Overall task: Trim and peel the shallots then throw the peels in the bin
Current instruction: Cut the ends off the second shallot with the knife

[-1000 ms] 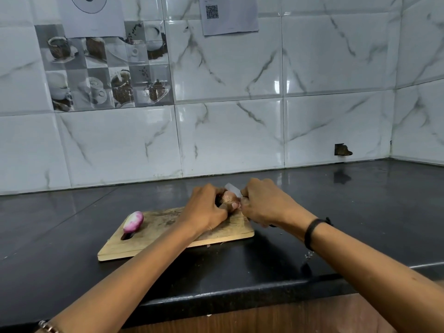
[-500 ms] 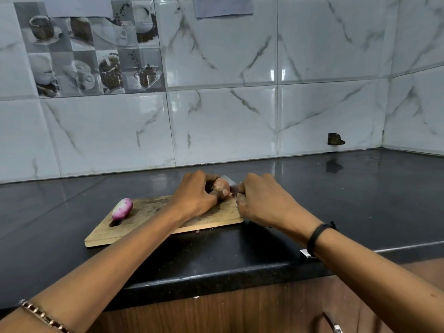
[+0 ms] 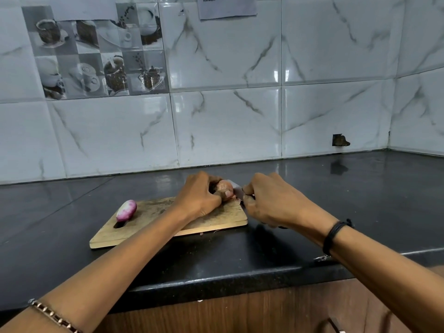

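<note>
A brown, unpeeled shallot (image 3: 225, 186) is pinched in my left hand (image 3: 199, 195) over the right end of the wooden cutting board (image 3: 153, 212). My right hand (image 3: 266, 200) is closed around a knife; only a bit of its pale blade (image 3: 236, 185) shows beside the shallot, and the handle is hidden in my fist. A peeled pink-and-white shallot (image 3: 126, 210) lies on the board's left end, by the handle hole. No bin is in view.
The board lies on a black stone counter (image 3: 336, 193) backed by a white marble-tiled wall, with a corner at the right. Small peel scraps (image 3: 201, 233) lie just in front of the board. Wooden cabinet fronts (image 3: 240, 313) run below the counter edge.
The camera has tilted down, bringing the cabinet front into view. My hands stay together at the shallot, with the right hand drawn slightly to the right.
</note>
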